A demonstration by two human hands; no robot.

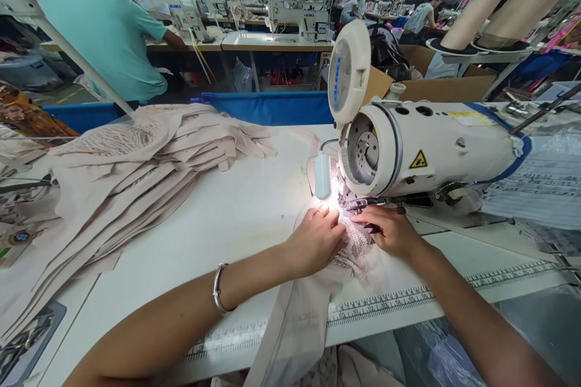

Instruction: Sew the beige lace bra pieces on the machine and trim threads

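Note:
My left hand (319,240), fingers curled and pressed together, holds down pale pink lace fabric (358,242) beside the needle area of a white sewing machine (417,142). The fabric's plain part hangs over the table's front edge. On the other side of the lace, my right hand (391,231) is closed around a small black tool (373,228); only its dark tip shows, so its kind is unclear. The right fingertips reach the lace edge by the presser foot. A small lamp (322,175) lights this spot brightly, washing out detail.
A layered stack of pale pink fabric pieces (167,163) covers the table's left side. A printed ruler (381,308) runs along the front edge. Thread cones (475,15) stand at upper right, above written papers (531,190). A person in a turquoise shirt (97,36) sits beyond the table.

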